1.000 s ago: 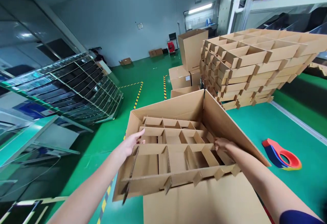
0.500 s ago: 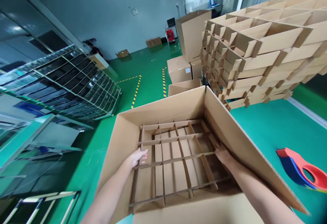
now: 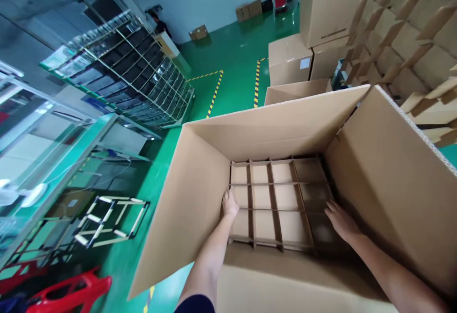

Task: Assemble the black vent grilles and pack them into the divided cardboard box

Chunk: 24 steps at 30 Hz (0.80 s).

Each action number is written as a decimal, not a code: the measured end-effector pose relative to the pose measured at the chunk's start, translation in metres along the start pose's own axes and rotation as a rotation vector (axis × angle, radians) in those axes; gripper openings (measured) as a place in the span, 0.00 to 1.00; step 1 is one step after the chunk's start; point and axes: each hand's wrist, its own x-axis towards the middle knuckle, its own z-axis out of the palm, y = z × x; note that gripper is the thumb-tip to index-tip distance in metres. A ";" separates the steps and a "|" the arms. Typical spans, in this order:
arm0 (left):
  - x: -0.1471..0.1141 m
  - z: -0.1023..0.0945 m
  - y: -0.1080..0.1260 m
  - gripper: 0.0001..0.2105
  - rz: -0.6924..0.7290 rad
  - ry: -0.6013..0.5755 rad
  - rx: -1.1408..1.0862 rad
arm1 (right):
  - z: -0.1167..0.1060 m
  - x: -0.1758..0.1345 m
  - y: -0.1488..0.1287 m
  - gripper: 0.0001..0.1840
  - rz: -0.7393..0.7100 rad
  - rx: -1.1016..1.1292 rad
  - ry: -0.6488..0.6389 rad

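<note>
1. Cardboard divider (image 3: 275,209): found inside the open carton (image 3: 282,130), well below the rim; whether it touched the bottom could not be told.
2. Left hand (image 3: 230,204): at the divider's left edge, beside the carton wall; whether its grip was closed could not be told.
3. Right hand (image 3: 342,222): fingers loosely extended at the divider's right side, grip apparently unclosed.
4. Judgement: the step in hand appeared to be seating the divider; the next move called for even pressure on both sides.
</note>
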 end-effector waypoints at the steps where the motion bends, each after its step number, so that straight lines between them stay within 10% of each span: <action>1: -0.009 0.006 0.000 0.35 0.040 -0.020 0.056 | -0.008 0.000 -0.005 0.27 0.051 0.035 -0.033; 8: -0.082 0.029 0.010 0.34 0.320 -0.349 0.289 | -0.047 -0.028 -0.057 0.20 0.104 0.222 -0.134; 16: -0.221 0.051 0.042 0.28 0.982 -0.441 0.248 | -0.062 -0.228 -0.165 0.24 -0.317 0.722 0.323; 24: -0.246 0.098 0.033 0.43 1.312 -0.060 0.515 | 0.043 -0.344 -0.185 0.13 0.413 0.558 0.017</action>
